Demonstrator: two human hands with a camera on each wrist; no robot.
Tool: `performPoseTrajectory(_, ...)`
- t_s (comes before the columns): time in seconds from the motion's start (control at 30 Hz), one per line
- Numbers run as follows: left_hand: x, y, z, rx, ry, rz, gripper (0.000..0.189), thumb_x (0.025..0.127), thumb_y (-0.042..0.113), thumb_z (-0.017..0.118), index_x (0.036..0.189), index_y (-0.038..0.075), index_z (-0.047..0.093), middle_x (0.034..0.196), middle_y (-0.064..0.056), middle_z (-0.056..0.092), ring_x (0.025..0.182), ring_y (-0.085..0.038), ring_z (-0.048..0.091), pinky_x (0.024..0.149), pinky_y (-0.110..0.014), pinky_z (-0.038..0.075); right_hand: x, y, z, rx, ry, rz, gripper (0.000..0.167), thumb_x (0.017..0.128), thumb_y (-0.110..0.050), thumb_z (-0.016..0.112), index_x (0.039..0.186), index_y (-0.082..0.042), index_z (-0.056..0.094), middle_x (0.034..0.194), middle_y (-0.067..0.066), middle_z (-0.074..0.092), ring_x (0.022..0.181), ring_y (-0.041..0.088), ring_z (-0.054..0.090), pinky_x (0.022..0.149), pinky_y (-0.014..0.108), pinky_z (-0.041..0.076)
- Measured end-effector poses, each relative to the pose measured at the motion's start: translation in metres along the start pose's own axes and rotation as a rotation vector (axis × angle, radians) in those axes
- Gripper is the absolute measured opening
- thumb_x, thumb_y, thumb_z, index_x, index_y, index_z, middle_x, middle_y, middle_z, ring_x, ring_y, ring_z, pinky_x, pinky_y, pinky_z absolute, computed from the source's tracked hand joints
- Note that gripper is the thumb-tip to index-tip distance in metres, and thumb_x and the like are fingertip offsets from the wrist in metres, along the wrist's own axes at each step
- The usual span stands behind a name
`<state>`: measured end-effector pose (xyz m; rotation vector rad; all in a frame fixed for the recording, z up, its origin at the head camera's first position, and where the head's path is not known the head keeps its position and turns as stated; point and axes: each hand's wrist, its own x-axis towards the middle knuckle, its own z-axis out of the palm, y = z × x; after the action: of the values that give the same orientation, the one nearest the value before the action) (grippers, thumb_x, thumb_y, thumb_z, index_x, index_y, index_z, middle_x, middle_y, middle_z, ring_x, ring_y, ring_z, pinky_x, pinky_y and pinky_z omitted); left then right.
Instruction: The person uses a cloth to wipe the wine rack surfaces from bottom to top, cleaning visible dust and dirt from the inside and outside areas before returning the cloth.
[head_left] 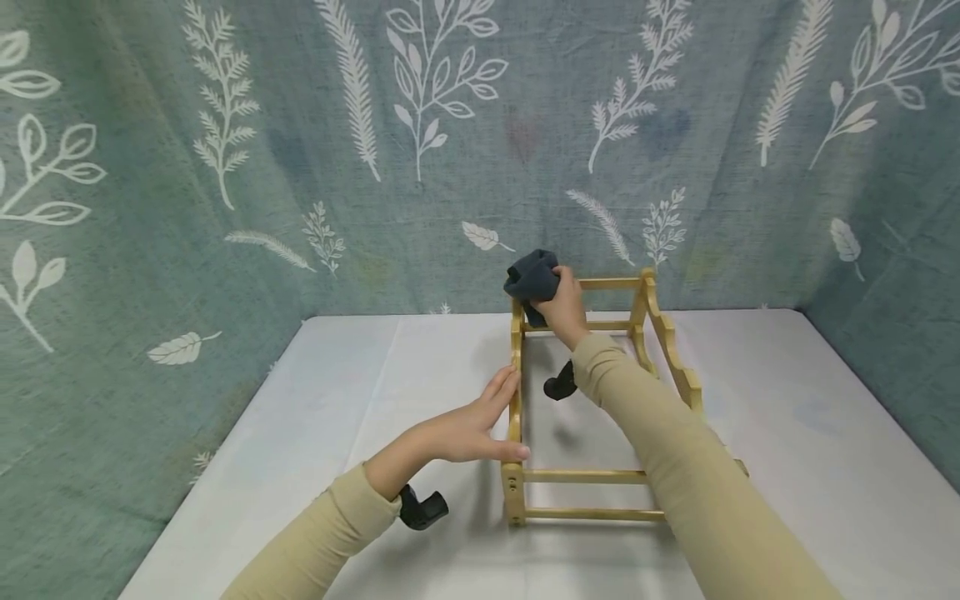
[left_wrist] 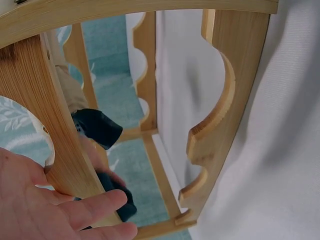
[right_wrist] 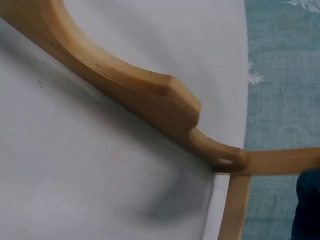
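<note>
A light wooden rack with scalloped side pieces and thin crossbars stands on the white table. My right hand grips a bunched dark blue-grey cloth at the top of the rack's far left corner. In the left wrist view the cloth shows beyond the rack's side piece. My left hand lies against the near part of the left side, fingers straight and thumb spread towards the front. Those fingers reach across the wood in the left wrist view. The right wrist view catches only the cloth's edge.
A white cloth covers the table. Behind and at both sides hangs a grey-green curtain with white leaf prints. Black wrist cameras sit at both cuffs, the right one over the rack's inside.
</note>
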<state>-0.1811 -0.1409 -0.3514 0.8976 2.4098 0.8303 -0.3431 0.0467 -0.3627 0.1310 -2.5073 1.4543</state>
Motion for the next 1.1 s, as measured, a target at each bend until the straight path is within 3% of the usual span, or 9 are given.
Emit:
performPoseTrajectory(0.17,0.0,0.002,0.0,0.005,0.0,-0.007,0.106,0.079,0.065,0.054,0.145,0.024,-0.018,0.151,0.003,-0.022,0.14,-0.022,0.0,0.109,-0.045,0.021,0.001,0.002,-0.017,-0.069,0.094,0.073,0.057,0.083,-0.016,0.068,0.131,-0.008,0.038,0.129,0.02,0.044,0.119,0.037,0.043,0.097,0.047,0.037)
performPoseTrajectory(0.57,0.0,0.003,0.0,-0.01,-0.01,-0.011,0.105,0.08,0.065,0.053,0.142,0.029,-0.023,0.149,0.004,-0.026,0.14,-0.024,-0.002,0.108,-0.048,0.022,0.007,0.019,-0.078,-0.115,0.158,0.215,0.058,0.084,-0.011,0.064,0.134,-0.004,0.034,0.131,0.024,0.043,0.119,0.039,0.042,0.097,0.047,0.037)
performPoseTrajectory(0.83,0.001,0.003,0.0,-0.013,-0.014,-0.005,0.105,0.08,0.065,0.052,0.142,0.028,-0.024,0.149,0.003,-0.026,0.14,-0.025,-0.002,0.108,-0.048,0.022,0.014,0.003,-0.112,-0.098,0.025,0.196,0.069,0.085,-0.012,0.064,0.141,-0.003,0.024,0.138,0.025,0.035,0.124,0.041,0.037,0.097,0.048,0.038)
performPoseTrajectory(0.97,0.0,0.003,0.0,-0.016,-0.016,-0.007,0.107,0.079,0.067,0.051,0.144,0.023,-0.022,0.149,0.003,-0.027,0.14,-0.025,-0.002,0.107,-0.049,0.022,0.02,-0.006,-0.144,-0.14,0.047,0.155,0.07,0.085,-0.014,0.064,0.141,-0.002,0.024,0.137,0.027,0.035,0.124,0.042,0.037,0.097,0.05,0.037)
performPoseTrajectory(1.1,0.0,0.003,-0.001,-0.015,-0.019,-0.008,0.109,0.078,0.069,0.051,0.144,0.02,-0.02,0.149,0.002,-0.027,0.14,-0.026,-0.002,0.107,-0.049,0.023,0.021,0.0,-0.171,-0.195,0.062,0.148,0.072,0.084,-0.013,0.064,0.142,0.0,0.024,0.138,0.028,0.034,0.123,0.044,0.035,0.097,0.053,0.035)
